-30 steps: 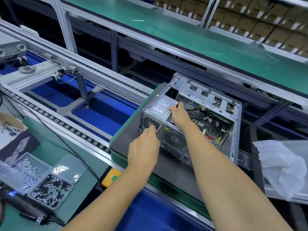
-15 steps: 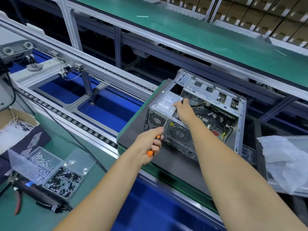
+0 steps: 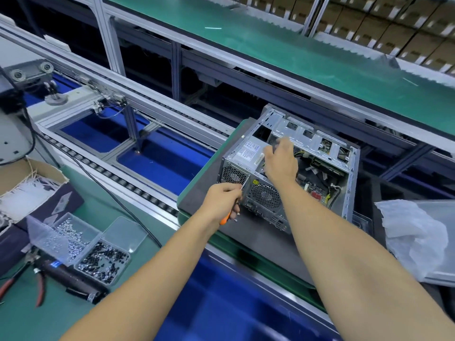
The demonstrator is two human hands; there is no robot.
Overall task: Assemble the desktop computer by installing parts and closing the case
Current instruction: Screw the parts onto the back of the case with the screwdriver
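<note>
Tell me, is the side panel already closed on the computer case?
No, the computer case lies open, with its cables and board in plain view beside the right hand.

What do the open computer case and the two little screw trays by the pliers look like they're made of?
The open grey computer case looks like bare sheet metal: dull silver shine, stamped cut-outs, punched vent holes. The two small clear screw trays look like transparent plastic, since the screws show through the walls; I can't tell the exact kind.
</note>
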